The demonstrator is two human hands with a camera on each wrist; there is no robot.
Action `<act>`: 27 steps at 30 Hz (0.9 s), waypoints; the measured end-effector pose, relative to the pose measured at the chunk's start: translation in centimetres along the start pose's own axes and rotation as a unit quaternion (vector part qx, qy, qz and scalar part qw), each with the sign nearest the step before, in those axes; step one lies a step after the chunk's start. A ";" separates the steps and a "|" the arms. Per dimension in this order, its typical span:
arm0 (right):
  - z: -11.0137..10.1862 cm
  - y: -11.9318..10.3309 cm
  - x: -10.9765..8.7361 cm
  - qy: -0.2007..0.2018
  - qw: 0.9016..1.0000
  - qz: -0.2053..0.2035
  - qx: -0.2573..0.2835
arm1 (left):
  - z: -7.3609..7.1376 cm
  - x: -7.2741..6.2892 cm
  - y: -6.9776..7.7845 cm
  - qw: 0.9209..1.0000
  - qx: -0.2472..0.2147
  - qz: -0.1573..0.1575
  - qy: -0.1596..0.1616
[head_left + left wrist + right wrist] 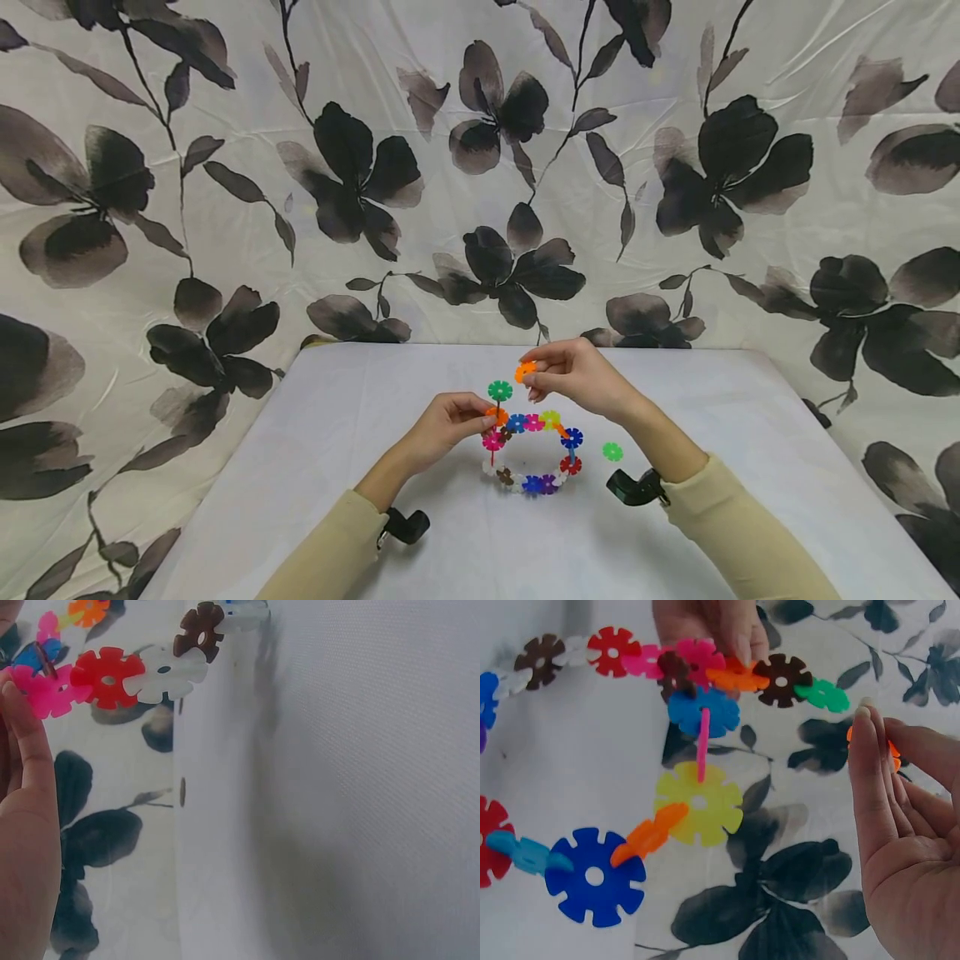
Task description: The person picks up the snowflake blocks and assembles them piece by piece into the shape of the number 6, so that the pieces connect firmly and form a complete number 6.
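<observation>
A ring of interlocking plastic snowflake discs [532,484] in many colours stands over the table. My left hand [451,423] pinches it at its upper left, by an orange disc [497,414]. From that spot a short branch rises, a brown disc [781,681] and then a green disc [500,390] at its tip. My right hand [583,377] pinches a loose orange disc [524,372] between thumb and fingers, a little above and right of the green one. In the right wrist view the fingers partly cover this disc, and the green disc lies close to the fingertips.
A single light green disc [612,452] lies on the white table [300,467], right of the ring. Behind the table hangs a cloth [420,275] with dark flower prints. Each wrist wears a black camera mount [634,487].
</observation>
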State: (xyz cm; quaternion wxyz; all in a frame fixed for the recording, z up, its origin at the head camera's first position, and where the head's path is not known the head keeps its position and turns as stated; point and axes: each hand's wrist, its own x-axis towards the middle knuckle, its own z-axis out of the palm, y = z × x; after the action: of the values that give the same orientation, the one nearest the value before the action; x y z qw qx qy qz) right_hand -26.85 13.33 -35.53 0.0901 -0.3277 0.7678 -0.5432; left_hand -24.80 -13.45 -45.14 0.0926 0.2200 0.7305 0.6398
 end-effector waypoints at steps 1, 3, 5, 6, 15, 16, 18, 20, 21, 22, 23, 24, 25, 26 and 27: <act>0.1 0.0 0.1 -0.002 1.000 0.001 0.002 | 0.0 0.0 0.0 1.000 0.000 -0.001 0.000; 0.4 0.1 0.2 -0.004 1.000 0.000 0.004 | 0.0 0.0 0.0 1.000 0.001 -0.004 -0.001; 0.5 0.2 0.3 -0.007 1.000 0.000 0.006 | 0.0 0.0 0.0 1.000 0.002 -0.007 -0.001; 0.6 0.3 0.3 -0.008 1.000 0.001 0.006 | 0.0 0.0 0.1 1.000 0.002 -0.009 -0.001; 0.8 0.5 0.4 -0.016 1.000 0.000 -0.005 | 0.1 0.0 0.2 1.000 0.005 -0.016 -0.001; 0.8 0.4 0.4 -0.018 1.000 0.000 -0.005 | 0.1 -0.1 0.2 1.000 0.005 -0.015 0.000; 0.8 0.4 0.4 -0.022 1.000 0.000 -0.006 | 0.1 -0.1 0.2 1.000 0.006 -0.014 0.001; 0.8 0.3 0.5 -0.026 1.000 0.003 -0.007 | 0.1 -0.1 0.2 1.000 0.008 -0.012 0.002; 0.7 0.3 0.5 -0.027 1.000 0.004 -0.007 | 0.1 -0.1 0.2 1.000 0.009 -0.011 0.003; 0.7 0.2 0.5 -0.028 1.000 0.006 -0.007 | 0.1 -0.1 0.2 1.000 0.011 -0.010 0.004; 0.7 0.2 0.5 -0.029 1.000 0.007 -0.008 | 0.1 -0.2 0.2 1.000 0.014 -0.009 0.005; 0.7 0.2 0.5 -0.029 1.000 0.007 -0.009 | 0.1 -0.2 0.2 1.000 0.017 -0.008 0.006; 0.7 0.2 0.5 -0.029 1.000 0.008 -0.008 | 0.1 -0.1 0.3 1.000 0.019 -0.007 0.006; 0.7 0.2 0.5 -0.028 1.000 0.008 -0.007 | 0.1 -0.1 0.3 1.000 0.020 -0.005 0.007; 0.7 0.2 0.5 -0.027 1.000 0.009 -0.006 | 0.2 -0.1 0.4 1.000 0.021 -0.005 0.008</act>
State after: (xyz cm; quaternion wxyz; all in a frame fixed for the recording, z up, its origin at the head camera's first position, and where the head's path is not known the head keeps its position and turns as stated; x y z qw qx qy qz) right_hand -26.92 12.54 -35.86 0.1140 -0.3358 0.7711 -0.5288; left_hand -24.57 -13.32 -44.81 0.0852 0.2131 0.7459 0.6252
